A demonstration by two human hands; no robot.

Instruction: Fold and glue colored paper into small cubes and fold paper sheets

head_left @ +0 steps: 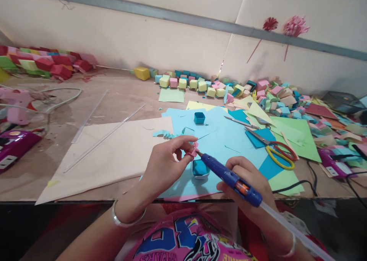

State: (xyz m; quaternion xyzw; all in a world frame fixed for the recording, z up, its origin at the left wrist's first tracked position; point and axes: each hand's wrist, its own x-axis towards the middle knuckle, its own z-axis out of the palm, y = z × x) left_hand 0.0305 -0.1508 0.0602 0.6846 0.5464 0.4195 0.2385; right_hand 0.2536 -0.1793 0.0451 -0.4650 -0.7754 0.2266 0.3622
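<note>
Over the near edge of the pale blue sheet (220,136), your left hand (166,165) is closed in a narrow pinch, with thumb and fingertips clamped on a small pink folded paper piece (195,149) held just above the sheet. Your right hand (247,172), at the sheet's near right corner, is wrapped around a blue glue gun (229,177). The gun's nozzle points up and left and touches the pink folded paper piece. A clear glue stick (286,224) juts from the back of the gun, off the sheet towards you.

Just below the nozzle, a small blue box (200,168) lies on the sheet. Near the sheet's far edge stands an open dark blue paper box (199,117).

Touching the sheet's left side, a large cream sheet (114,154) lies flat on the bench (51,165). On the sheet's right side lie scissors (275,148) with yellow and red handles, half on a green sheet (298,135). Well beyond the sheet's far edge, a row of coloured paper cubes (186,83) runs along the wall.
</note>
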